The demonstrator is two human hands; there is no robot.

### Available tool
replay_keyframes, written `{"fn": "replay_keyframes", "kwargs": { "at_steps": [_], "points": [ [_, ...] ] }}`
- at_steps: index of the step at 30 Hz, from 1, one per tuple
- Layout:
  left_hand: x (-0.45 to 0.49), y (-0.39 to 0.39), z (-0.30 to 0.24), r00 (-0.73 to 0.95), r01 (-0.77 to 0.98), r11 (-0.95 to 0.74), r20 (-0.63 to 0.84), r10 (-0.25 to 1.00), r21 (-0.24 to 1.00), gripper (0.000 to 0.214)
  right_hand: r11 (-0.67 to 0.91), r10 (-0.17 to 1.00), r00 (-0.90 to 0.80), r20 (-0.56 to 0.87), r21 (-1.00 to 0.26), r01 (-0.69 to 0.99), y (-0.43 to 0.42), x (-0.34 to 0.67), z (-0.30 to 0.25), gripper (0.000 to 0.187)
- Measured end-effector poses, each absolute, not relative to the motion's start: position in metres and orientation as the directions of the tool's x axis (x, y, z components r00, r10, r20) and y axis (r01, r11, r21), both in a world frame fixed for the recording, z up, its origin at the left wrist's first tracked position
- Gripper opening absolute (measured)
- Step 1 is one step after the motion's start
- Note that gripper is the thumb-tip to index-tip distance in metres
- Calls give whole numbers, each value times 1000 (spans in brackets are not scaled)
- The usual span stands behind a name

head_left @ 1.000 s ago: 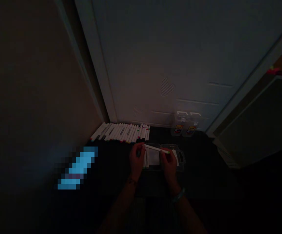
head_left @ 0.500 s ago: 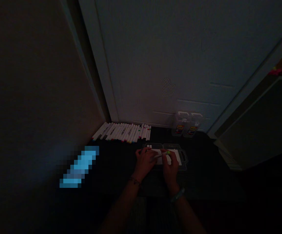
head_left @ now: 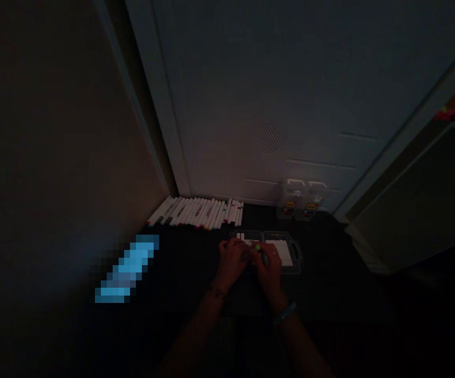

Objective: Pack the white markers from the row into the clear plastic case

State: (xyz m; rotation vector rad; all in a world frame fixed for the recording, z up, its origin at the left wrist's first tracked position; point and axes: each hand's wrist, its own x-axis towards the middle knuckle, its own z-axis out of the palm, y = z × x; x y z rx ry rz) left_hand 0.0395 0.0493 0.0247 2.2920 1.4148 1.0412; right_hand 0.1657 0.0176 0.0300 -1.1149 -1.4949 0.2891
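Note:
A clear plastic case [head_left: 298,253] lies on the dark table under my hands, with white markers [head_left: 240,236] in its left part and a white sheet or insert [head_left: 285,252] in its right part. My right hand [head_left: 270,268] is closed on a marker with a bright green end [head_left: 257,247], held over the middle of the case. Just left of it, my left hand [head_left: 233,262] reaches over the left part with fingers curled. What those fingers grip is hidden in the dark.
A long row of white markers [head_left: 196,212] with coloured ends lies along the back left of the table [head_left: 329,273]. Two clear cases with handles, a left one [head_left: 288,202] and a right one [head_left: 309,202], stand upright against the wall. A blurred bright blue patch [head_left: 128,270] is at left.
My right hand has moved left, towards my left hand, bringing the green end of the marker with it. More of the white sheet shows. My left hand has hardly moved.

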Motion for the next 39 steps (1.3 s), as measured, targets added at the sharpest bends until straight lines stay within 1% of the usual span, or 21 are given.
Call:
{"fn": "replay_keyframes", "kwargs": {
  "at_steps": [5,9,12,15,17,19,22,27,31,35,39],
  "points": [
    [40,49,26,282,679,-476,401,872,559,28,517,764,137,631,-725,456,16,165,32,13],
    [39,48,30,262,662,-464,398,879,589,22,494,781,185,597,-770,404,14,164,33,14],
    [37,48,33,199,626,-440,414,888,644,23,434,795,333,507,-859,272,15,164,33,15],
    [34,49,36,70,553,-408,447,892,727,24,365,788,496,364,-926,99,19,167,33,19],
    [33,49,37,37,445,-423,455,890,789,26,339,782,555,282,-941,0,23,169,33,22],
    [33,50,38,64,294,-445,447,892,846,27,332,783,576,232,-940,-73,25,171,34,25],
    [34,51,37,66,115,-423,418,906,899,23,311,810,550,204,-944,-108,25,171,35,25],
    [35,56,31,-73,-13,-302,301,951,953,25,300,859,457,229,-950,-90,19,166,36,24],
    [33,59,29,-167,26,-250,251,954,968,30,304,870,421,258,-952,-45,16,163,37,28],
    [29,61,28,-251,61,-266,272,929,962,32,336,874,354,334,-940,57,15,163,37,26],
    [26,62,29,-284,64,-279,286,915,958,31,330,889,327,321,-944,29,15,164,35,25]
  ]
}}
